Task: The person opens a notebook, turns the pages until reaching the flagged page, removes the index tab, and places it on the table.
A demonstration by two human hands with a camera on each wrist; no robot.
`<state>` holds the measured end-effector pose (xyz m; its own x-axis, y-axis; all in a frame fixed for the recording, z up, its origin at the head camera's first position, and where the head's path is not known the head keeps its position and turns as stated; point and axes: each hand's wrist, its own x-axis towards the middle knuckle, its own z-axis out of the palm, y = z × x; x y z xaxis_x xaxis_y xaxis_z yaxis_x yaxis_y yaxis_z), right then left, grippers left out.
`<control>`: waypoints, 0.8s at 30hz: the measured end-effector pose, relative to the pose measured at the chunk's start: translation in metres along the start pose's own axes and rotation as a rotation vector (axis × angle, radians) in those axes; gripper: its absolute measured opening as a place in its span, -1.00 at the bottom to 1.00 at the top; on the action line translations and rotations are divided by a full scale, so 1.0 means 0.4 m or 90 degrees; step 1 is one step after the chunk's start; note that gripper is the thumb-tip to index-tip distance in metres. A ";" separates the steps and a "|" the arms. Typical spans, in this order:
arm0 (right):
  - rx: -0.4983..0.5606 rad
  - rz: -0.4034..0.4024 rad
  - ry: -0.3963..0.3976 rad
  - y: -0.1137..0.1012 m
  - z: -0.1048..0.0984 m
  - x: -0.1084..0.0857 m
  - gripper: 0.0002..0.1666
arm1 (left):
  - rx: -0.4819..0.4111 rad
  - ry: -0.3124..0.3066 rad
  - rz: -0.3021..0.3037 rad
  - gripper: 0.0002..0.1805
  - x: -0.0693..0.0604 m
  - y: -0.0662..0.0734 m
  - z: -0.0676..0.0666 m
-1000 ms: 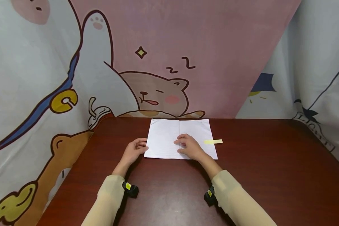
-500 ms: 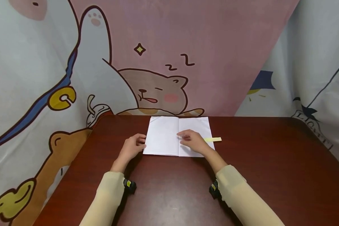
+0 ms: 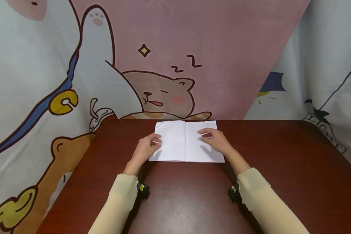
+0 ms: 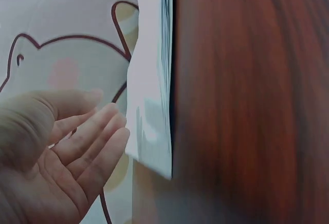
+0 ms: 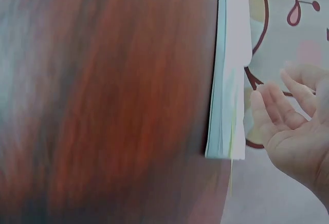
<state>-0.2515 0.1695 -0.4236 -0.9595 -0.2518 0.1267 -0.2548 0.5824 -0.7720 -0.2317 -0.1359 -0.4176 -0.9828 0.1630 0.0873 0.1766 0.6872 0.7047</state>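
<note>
An open notebook with white lined pages lies flat at the far middle of the table. Over its left edge hovers my left hand, fingers loosely bent and holding nothing. In the left wrist view that hand stands apart from the notebook's page edges. Above the right page is my right hand, likewise holding nothing; the right wrist view has its fingers spread beside the notebook. A thin yellow paper strip sticks out from between the pages there. In the head view, my right hand and forearm hide it.
The dark red-brown wooden table extends to both sides. A cloth printed with cartoon animals hangs behind its far edge. Small black cameras are strapped at both wrists.
My right hand has moved right, from the notebook's centre fold to over the right page, covering the yellow strip. My left hand has moved slightly right and up over the left edge.
</note>
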 end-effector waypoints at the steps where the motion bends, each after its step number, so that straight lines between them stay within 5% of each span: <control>1: -0.005 -0.001 0.006 0.003 -0.007 -0.001 -0.64 | -0.005 0.000 0.008 -0.63 0.005 0.007 0.009; 11: -0.034 0.040 0.041 0.047 -0.073 -0.015 -0.64 | -0.067 -0.023 0.106 -0.65 0.046 0.077 0.100; 18: -0.054 0.083 0.054 0.072 -0.104 -0.033 -0.65 | -0.108 -0.034 0.121 -0.64 0.056 0.101 0.153; 24: -0.063 0.113 0.074 0.093 -0.129 -0.054 -0.64 | -0.085 -0.053 0.137 -0.60 0.061 0.097 0.183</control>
<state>-0.2463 0.2366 -0.4228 -0.9962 -0.0510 0.0706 -0.0864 0.6840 -0.7243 -0.2449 -0.0534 -0.4395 -0.9145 0.3567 0.1907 0.3667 0.5325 0.7629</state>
